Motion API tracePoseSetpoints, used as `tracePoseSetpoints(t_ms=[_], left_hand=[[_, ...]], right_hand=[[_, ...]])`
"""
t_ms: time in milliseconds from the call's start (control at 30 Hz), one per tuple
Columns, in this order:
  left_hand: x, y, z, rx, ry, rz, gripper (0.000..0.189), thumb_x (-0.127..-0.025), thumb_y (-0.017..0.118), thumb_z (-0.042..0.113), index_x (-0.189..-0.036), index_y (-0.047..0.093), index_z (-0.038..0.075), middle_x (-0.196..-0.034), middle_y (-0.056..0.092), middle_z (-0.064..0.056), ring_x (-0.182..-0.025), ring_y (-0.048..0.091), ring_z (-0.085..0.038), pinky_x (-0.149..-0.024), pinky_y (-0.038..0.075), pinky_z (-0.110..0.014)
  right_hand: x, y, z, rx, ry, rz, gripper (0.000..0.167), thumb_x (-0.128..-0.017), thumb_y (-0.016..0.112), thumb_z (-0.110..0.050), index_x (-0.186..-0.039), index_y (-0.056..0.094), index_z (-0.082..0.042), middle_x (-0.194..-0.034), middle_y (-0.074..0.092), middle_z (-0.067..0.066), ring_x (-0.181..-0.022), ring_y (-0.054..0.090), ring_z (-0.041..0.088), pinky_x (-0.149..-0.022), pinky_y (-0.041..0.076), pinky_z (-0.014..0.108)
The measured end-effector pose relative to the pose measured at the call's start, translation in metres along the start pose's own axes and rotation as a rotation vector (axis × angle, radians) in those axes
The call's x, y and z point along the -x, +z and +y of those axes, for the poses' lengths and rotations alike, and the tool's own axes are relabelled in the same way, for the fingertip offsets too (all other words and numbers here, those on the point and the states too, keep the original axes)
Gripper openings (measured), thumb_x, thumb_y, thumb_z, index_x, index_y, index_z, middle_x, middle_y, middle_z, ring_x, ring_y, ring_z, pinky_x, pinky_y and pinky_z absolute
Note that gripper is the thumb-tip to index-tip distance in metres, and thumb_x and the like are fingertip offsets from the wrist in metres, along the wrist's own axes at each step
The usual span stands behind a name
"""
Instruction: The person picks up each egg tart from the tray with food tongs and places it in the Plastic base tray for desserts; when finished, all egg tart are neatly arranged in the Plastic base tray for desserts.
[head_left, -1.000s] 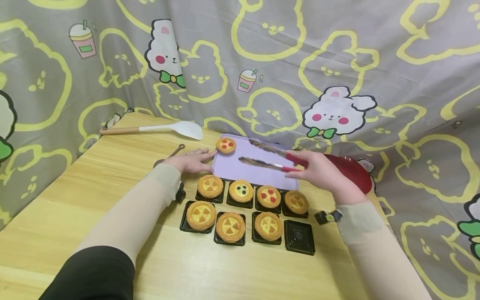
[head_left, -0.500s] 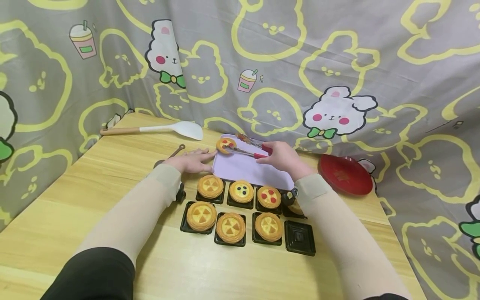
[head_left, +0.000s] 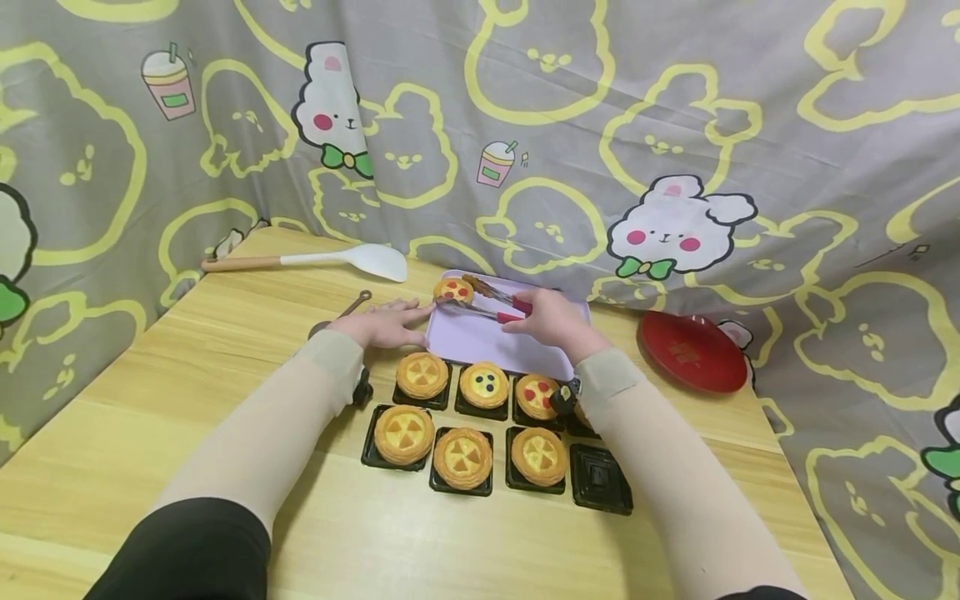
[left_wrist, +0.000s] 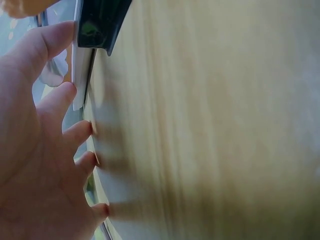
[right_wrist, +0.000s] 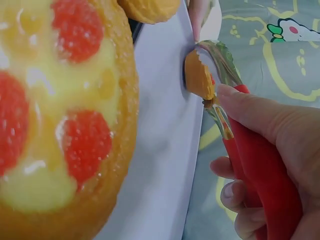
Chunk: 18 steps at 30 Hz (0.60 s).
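Observation:
My left hand [head_left: 386, 323] touches the left edge of the lilac tray [head_left: 487, 343], its fingers spread; in the left wrist view thumb and index finger meet the tray's rim. My right hand [head_left: 553, 317] grips the red handles of metal tongs [right_wrist: 262, 167]. The tongs' tips lie on either side of an egg tart with red topping [head_left: 453, 289] in the tray's far left corner. That tart [right_wrist: 199, 75] rests on the tray. In front stand two rows of black square holders, most bearing tarts, one with blueberries [head_left: 484, 385]. One back-row tart is largely hidden behind my right wrist.
A bare black holder [head_left: 600, 477] sits at the front right. A red plate [head_left: 693, 352] lies right of the tray. A white spatula [head_left: 371, 260] with a wooden handle lies at the back left. A brown handle [head_left: 356, 304] shows behind my left hand. Patterned cloth [head_left: 540, 125] hangs behind.
My right hand has moved left across the tray with the tongs, whose tips have come to both sides of the red-topped tart. My left hand has stayed at the tray's edge.

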<state>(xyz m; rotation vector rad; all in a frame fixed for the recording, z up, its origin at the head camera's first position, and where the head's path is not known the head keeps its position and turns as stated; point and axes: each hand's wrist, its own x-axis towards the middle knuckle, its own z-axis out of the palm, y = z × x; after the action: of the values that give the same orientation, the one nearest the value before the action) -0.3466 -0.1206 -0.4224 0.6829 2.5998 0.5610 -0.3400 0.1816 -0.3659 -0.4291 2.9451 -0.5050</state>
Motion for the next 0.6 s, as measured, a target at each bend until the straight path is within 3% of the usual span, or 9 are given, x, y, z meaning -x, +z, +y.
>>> tracePoseSetpoints(t_ms=[200,433,600], left_hand=[[0.003,0.0,0.002,0.007,0.001,0.003,0.081,-0.096,0.054,0.052,-0.16,0.013,0.021,-0.163,0.005,-0.018,-0.147,0.001,-0.044,-0.111,-0.004,-0.069],[0.003,0.0,0.001,-0.019,-0.005,0.018,0.081,-0.096,0.054,0.051,-0.16,0.014,0.02,-0.163,0.007,-0.017,-0.147,0.004,-0.044,-0.111,0.0,-0.07],[0.004,0.0,0.003,-0.006,-0.008,0.014,0.082,-0.095,0.054,0.052,-0.16,0.014,0.021,-0.163,0.006,-0.017,-0.147,0.003,-0.043,-0.111,0.0,-0.069]], right_hand=[[0.0,0.001,-0.003,0.019,-0.026,0.008,0.061,-0.083,0.08,-0.039,-0.136,0.062,-0.014,-0.113,0.068,0.008,-0.089,0.055,0.026,-0.081,0.046,0.039],[0.002,-0.001,-0.002,0.032,-0.039,0.014,0.061,-0.086,0.077,-0.039,-0.137,0.061,-0.011,-0.125,0.065,0.011,-0.102,0.059,0.027,-0.091,0.047,0.043],[0.011,-0.012,0.004,0.037,-0.038,0.035,0.056,-0.086,0.076,-0.042,-0.132,0.065,-0.013,-0.117,0.068,0.01,-0.096,0.059,0.027,-0.085,0.049,0.042]])
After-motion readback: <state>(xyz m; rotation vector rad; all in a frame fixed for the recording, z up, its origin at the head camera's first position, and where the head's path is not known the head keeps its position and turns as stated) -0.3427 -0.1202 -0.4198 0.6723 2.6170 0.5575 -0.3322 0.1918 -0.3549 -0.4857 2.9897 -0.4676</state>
